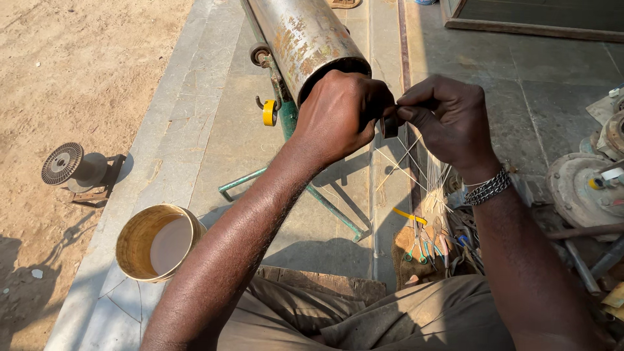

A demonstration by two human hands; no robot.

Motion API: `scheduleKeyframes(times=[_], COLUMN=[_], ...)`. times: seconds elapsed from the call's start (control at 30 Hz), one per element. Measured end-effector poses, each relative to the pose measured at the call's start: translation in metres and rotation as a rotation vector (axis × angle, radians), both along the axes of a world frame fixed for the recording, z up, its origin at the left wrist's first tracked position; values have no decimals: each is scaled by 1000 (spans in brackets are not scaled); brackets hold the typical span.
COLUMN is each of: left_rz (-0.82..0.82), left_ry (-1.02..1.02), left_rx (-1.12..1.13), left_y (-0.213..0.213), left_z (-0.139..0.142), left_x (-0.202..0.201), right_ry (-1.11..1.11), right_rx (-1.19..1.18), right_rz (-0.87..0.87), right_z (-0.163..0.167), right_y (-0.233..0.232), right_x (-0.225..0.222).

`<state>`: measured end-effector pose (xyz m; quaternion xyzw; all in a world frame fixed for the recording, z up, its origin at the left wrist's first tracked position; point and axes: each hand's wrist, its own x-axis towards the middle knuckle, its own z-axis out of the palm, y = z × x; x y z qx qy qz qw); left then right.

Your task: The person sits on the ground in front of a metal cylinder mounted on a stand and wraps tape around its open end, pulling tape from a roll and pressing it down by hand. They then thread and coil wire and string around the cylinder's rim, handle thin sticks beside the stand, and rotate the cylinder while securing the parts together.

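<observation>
Seen from the head camera, both hands meet in front of the open end of a rusty metal cylinder (305,39) that lies on a green stand (289,120) over the stone paving (214,149). The left hand (338,117) is curled tight, its fingers pinching a small dark piece (390,125), and the right hand (448,120), with a metal chain bracelet (487,188) at the wrist, pinches the same piece from the other side, fingertips closed on it. Thin pale wires (416,169) fan down from the piece toward a heap of tools (429,244), pliers with coloured handles among them, just below the hands. A round tub (156,242) stands near the left forearm, and an empty spool (65,164) lies well apart on the sand. A roll of yellow tape (268,112) hangs on the stand. The wires look fine and loosely spread, so a tug from either hand could likely snap or tangle them, and the small piece, held only at the fingertips, might slip and drop into the clutter below.
</observation>
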<state>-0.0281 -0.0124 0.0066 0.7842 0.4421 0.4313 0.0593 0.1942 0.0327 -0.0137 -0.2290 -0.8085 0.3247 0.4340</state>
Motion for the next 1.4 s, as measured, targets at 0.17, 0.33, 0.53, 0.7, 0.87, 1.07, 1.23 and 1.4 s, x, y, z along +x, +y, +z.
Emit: scheduleKeyframes(times=[0.17, 0.33, 0.53, 0.7, 0.87, 1.07, 1.23, 1.4], left_rz=[-42, -101, -19, 5, -5, -63, -125, -18], left_ry=[-21, -69, -30, -30, -16, 51, 63, 231], left_rx=[-176, -235, -317, -237, -153, -3, 64, 244], left_y=[3, 8, 11, 14, 13, 13, 10, 3], left_z=[11, 14, 14, 9, 0, -8, -18, -26], left_x=[-5, -6, -1, 5, 8, 9, 3, -1], right_ry=[-41, -95, -328, -278, -110, 5, -260, -228], right_rx=[247, 492, 1319, 1158, 636, -12, -575, -796], right_rz=[-65, -174, -303, -215, -75, 63, 34, 171], right_z=[-10, -10, -2, -12, -18, 6, 17, 4], right_y=[4, -2, -3, 1, -6, 18, 45, 47], right_x=[2, 2, 1, -5, 8, 6, -8, -13])
